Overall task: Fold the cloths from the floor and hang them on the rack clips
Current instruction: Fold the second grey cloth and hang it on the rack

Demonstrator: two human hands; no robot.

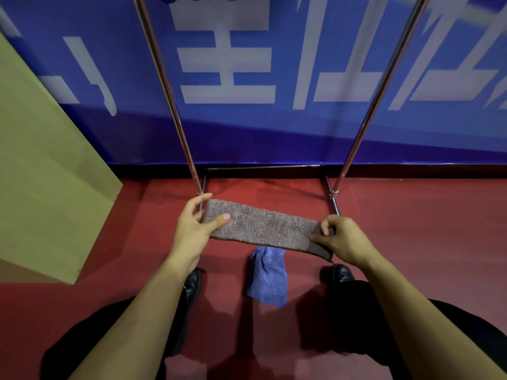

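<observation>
You hold a brown cloth [263,229] stretched out between both hands, above the red floor [411,229] and in front of the rack [175,111]. The cloth is folded into a long narrow band that runs from upper left down to lower right.

Your left hand [196,226] grasps the left end: the thumb lies flat on the top face and the fingers are curled behind the far edge. Your right hand [340,239] pinches the right end, with thumb and fingertips bunched over the fold, where the cloth turns down into a darker flap.

A second cloth, the blue cloth [267,275], lies crumpled on the floor, straight below the middle of the brown band and between your two black shoes. The left shoe [193,283] shows beside your left forearm, and the right shoe [340,272] sits just under your right wrist.

The rack's two chrome uprights rise from the floor and lean apart toward the top of the view; its base frame rests on the floor against the foot of the wall, just beyond the brown cloth. Behind it hangs a blue banner [301,127] with large white characters. A tan board [41,174] stands at the left edge of the floor. At the very top edge something blue hangs between the uprights, too cropped to identify.
</observation>
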